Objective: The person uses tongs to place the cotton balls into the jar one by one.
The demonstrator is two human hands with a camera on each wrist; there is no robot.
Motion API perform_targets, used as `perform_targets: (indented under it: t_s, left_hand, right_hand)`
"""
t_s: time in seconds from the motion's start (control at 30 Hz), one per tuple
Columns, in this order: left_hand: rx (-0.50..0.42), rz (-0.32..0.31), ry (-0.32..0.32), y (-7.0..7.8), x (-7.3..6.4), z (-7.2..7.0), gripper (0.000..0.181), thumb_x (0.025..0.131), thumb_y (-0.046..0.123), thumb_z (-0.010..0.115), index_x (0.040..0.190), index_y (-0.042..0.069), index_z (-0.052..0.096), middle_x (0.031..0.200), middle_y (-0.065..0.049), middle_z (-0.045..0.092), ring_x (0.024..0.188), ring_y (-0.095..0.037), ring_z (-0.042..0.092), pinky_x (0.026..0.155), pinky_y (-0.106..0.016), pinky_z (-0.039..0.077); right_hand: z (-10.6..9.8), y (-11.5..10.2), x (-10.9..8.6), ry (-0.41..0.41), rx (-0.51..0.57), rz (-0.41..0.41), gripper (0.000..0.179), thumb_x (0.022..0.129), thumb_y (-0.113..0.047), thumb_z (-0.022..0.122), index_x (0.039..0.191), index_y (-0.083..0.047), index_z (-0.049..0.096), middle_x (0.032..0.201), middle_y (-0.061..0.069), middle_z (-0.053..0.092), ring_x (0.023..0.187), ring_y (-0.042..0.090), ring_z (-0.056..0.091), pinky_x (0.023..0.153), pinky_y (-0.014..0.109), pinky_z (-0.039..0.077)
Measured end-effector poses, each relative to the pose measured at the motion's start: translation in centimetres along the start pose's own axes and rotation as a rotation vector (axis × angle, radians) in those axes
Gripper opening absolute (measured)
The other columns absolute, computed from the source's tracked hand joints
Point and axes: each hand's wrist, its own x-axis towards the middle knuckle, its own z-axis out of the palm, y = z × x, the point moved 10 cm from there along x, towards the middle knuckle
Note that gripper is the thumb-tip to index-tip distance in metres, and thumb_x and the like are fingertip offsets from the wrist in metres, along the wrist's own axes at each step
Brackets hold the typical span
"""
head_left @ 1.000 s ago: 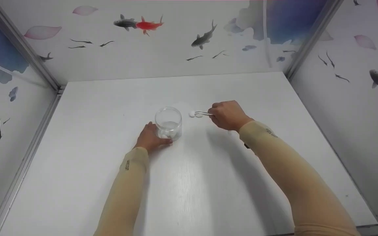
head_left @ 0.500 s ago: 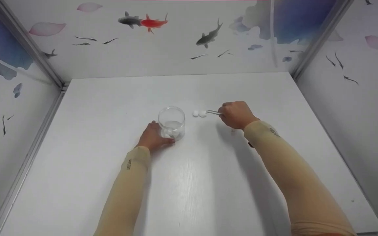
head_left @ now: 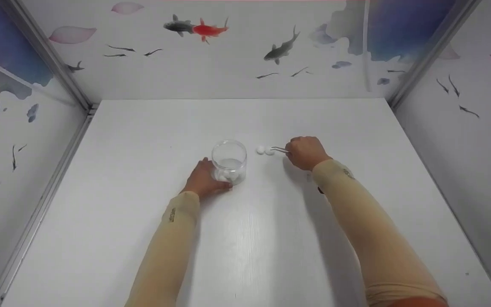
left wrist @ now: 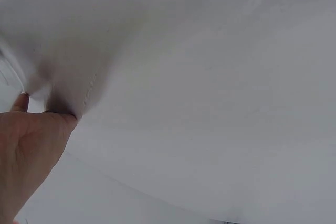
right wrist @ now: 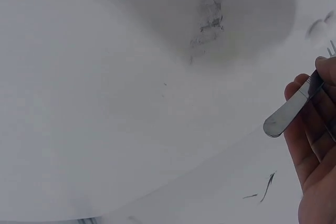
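A clear, lidless jar point(head_left: 229, 164) stands upright on the white table, with several white balls point(head_left: 229, 175), like cotton balls, at its bottom. My left hand point(head_left: 205, 181) grips its lower side, thumb across the front; in the left wrist view only a sliver of the jar point(left wrist: 11, 72) shows beyond the fingers. To the right of the jar lie two more white balls point(head_left: 260, 150), side by side. Metal tweezers point(head_left: 280, 149) are pinched in my right hand point(head_left: 307, 152), their tips at the right-hand ball point(head_left: 270, 151). The right wrist view shows the tweezers' rounded back end sticking out past the fingers.
The white table point(head_left: 143, 136) is enclosed by a back wall point(head_left: 211, 76) and two side walls printed with fish and petals. Metal posts point(head_left: 73, 87) stand at the back corners. Both forearms, in beige sleeves, reach in from the front edge.
The tweezers first reached over to the left ball, then drew back right; their tips now overlap the right ball. The left hand keeps its grip on the jar. The head view has shifted slightly.
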Motion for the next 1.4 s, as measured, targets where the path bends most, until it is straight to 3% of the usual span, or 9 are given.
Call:
perform_targets:
  t_s: [0.23,0.53,0.77,1.1,1.27,1.4]
  left_hand:
    - [-0.006,-0.004,0.011,-0.4,0.3,-0.1,0.106,0.068,0.045,0.091,0.151,0.005,0.038,0.164,-0.015,0.016,0.15,-0.033,0.012,0.122,-0.043,0.01]
    - [0.005,-0.006,0.01,-0.3,0.4,0.2,0.108,0.068,0.046,0.091,0.152,0.006,0.037,0.164,-0.015,0.017,0.15,-0.032,0.015,0.122,-0.042,0.011]
    - [0.017,0.0,0.005,-0.3,0.3,0.2,0.108,0.069,0.047,0.09,0.153,0.007,0.036,0.164,-0.015,0.016,0.15,-0.032,0.013,0.122,-0.043,0.011]
    - [0.012,-0.013,-0.009,-0.7,0.3,0.2,0.117,0.068,0.052,0.088,0.157,0.007,0.027,0.165,-0.013,0.011,0.151,-0.032,0.009,0.122,-0.043,0.008]
    - [0.004,-0.01,-0.008,-0.6,0.3,0.2,0.114,0.069,0.051,0.089,0.156,0.008,0.029,0.165,-0.014,0.012,0.15,-0.032,0.011,0.122,-0.044,0.009]
    - [0.012,-0.012,-0.009,-0.8,0.5,0.3,0.113,0.068,0.05,0.089,0.156,0.01,0.031,0.165,-0.013,0.012,0.15,-0.032,0.011,0.122,-0.045,0.01]
  right_hand:
    - [1.2,-0.5,0.6,-0.064,-0.007,0.027,0.013,0.093,-0.011,0.067,0.096,-0.005,0.078,0.084,0.009,0.072,0.069,0.024,0.064,0.069,0.042,0.058]
    - [1.2,-0.4,0.1,-0.001,-0.075,0.005,0.018,0.093,-0.01,0.061,0.085,-0.004,0.077,0.071,0.009,0.067,0.055,0.021,0.052,0.054,0.042,0.054]
    - [0.8,0.0,-0.4,0.008,-0.094,0.006,0.019,0.094,-0.011,0.06,0.086,-0.004,0.076,0.07,0.007,0.064,0.054,0.019,0.051,0.052,0.038,0.054]
    - [-2.2,0.1,-1.9,0.121,-0.005,-0.054,0.015,0.09,-0.009,0.064,0.085,-0.006,0.079,0.076,0.006,0.07,0.062,0.022,0.065,0.056,0.04,0.058]
    - [-5.2,-1.4,-2.3,0.225,0.04,-0.127,0.015,0.089,-0.006,0.064,0.083,-0.007,0.078,0.071,0.004,0.067,0.059,0.021,0.064,0.051,0.04,0.056]
    - [-7.1,-3.3,-2.1,0.259,0.053,-0.173,0.016,0.09,-0.006,0.063,0.084,-0.008,0.078,0.07,0.003,0.067,0.057,0.019,0.062,0.05,0.038,0.055]
